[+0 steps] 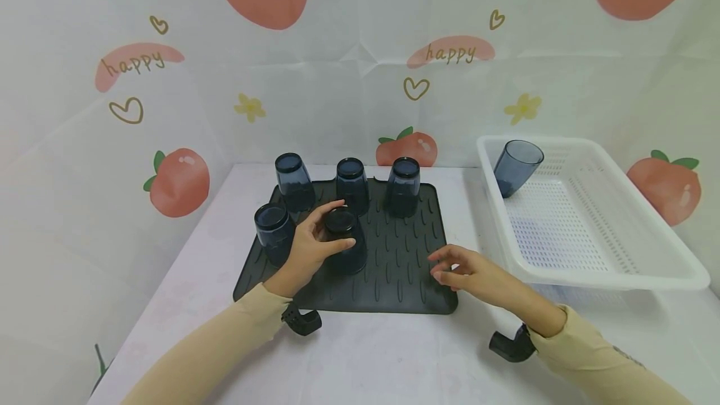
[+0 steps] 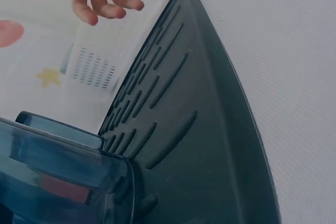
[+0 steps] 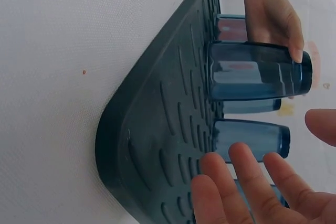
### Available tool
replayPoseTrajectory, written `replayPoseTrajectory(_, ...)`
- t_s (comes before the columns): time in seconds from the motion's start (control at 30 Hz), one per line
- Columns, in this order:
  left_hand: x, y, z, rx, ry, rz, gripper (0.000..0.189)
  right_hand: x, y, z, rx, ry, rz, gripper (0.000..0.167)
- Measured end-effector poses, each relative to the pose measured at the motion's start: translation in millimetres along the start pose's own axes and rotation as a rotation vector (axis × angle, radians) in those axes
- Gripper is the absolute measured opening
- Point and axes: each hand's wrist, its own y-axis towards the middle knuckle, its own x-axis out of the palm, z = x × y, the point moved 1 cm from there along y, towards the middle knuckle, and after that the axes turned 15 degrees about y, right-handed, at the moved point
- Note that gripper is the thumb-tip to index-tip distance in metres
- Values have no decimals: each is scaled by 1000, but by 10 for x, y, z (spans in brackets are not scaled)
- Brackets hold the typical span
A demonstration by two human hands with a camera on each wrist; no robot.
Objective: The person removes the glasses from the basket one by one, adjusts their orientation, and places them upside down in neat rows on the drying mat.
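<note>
My left hand grips an upside-down blue drinking glass near its base, thumb on one side and fingers on the other. In the right wrist view this glass stands rim-down on the black ribbed drying mat. Left of it is another inverted glass. Behind them stand three more: a left one, a middle one and a right one. My right hand hovers over the mat's right edge, fingers loosely bent and holding nothing.
A white perforated plastic basket stands to the right on the white table. One blue glass leans in its back left corner, mouth up. A white backdrop printed with fruit hangs behind the table.
</note>
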Motion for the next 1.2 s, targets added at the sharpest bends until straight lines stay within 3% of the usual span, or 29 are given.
replayPoseTrajectory(0.9, 39, 55, -112, -7, -22, -37, 72, 9, 4, -18, -13, -20, 21, 39)
replayPoseTrajectory(1.2, 33, 60, -146, -12, -17, -43, 72, -15, -31, -145, -57, -3, 3, 38)
